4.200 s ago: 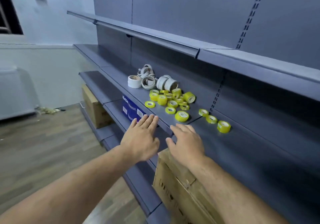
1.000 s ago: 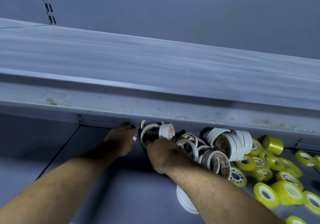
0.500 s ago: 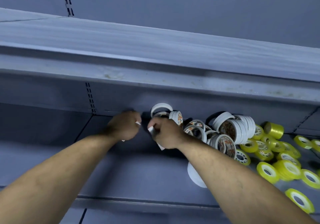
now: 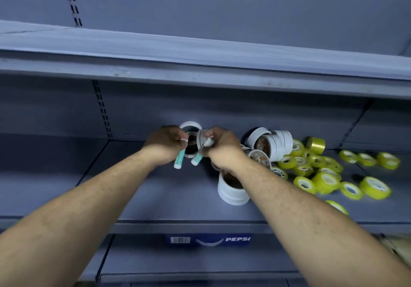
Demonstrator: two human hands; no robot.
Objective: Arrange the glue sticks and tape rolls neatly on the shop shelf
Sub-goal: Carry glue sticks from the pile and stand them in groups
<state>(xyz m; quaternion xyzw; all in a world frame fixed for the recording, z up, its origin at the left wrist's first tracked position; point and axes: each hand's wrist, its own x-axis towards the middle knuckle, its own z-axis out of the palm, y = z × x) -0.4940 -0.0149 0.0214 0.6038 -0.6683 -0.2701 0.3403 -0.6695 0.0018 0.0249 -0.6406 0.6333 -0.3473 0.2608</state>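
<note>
progress: early | left hand (image 4: 165, 144) fingers closed on glue stick (image 4: 179, 159) | right hand (image 4: 222, 147) grips second glue stick (image 4: 197, 158) above shelf (image 4: 155, 193) | white tape rolls (image 4: 270, 142), yellow tape rolls (image 4: 325, 179) lie jumbled, unsorted

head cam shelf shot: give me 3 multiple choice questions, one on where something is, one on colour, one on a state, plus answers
1. Where do the small yellow tape rolls lie?
A. right of the hands
B. left of the hands
C. on the upper shelf

2. What colour are the bodies of the two glue sticks?
A. red
B. teal
C. black

3. What is the left hand doing?
A. resting flat on the shelf
B. hanging open
C. closed on a glue stick

Answers:
1 A, they are scattered on the shelf to the right.
2 B, the left glue stick and the right glue stick show teal with white ends.
3 C, each hand, the right hand too, grips one stick.
</note>
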